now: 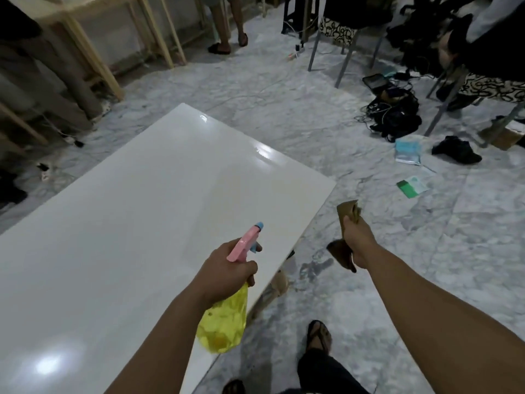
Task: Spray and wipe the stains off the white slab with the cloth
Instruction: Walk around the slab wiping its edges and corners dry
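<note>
Left hand point(227, 265) grips yellow spray bottle point(223, 322) at pink trigger head, nozzle over white slab point(127, 223). Right hand point(359, 243) clutches limp brown cloth point(348, 213) beyond slab edge. Slab glossy, likely slick; cloth soft, best bunched.

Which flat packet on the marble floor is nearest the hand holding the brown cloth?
The green-and-white packet, lying beyond the right hand gripping the brown cloth. The light blue packet lies farther off.

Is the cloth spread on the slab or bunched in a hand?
Bunched. The right hand grips the brown cloth in the air beside the white slab, with ends sticking out above and below the fist.
</note>
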